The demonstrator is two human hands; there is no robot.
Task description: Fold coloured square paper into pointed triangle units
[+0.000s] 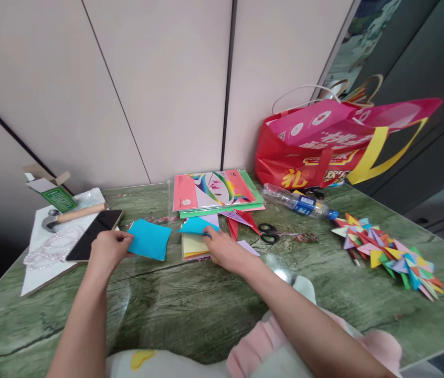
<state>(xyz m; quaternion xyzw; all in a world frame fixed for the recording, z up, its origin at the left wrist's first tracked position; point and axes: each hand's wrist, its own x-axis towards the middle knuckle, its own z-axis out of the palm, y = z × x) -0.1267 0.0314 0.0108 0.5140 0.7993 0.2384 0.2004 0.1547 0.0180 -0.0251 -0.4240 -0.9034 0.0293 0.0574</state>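
Pinched by its left edge, a stack of blue paper squares (149, 240) is in my left hand (111, 248), just above the table. My right hand (224, 247) grips the edge of a blue paper sheet (196, 226), lifted and curled over a pile of coloured paper (194, 245) with yellow on top. The fingertips of that hand are partly hidden. Behind the pile lies a pink packet of coloured paper (214, 191). Beside my right hand are folded red and purple paper pieces (243, 223) and black-handled scissors (271, 233).
At left, a white board (41, 275) carries a hammer (74, 215), beads (54, 247), and a small green box (59, 197); a phone (92, 236) overlaps it. A plastic bottle (300, 202), a red bag (312, 152) and folded paper pieces (391, 252) stand or lie at right.
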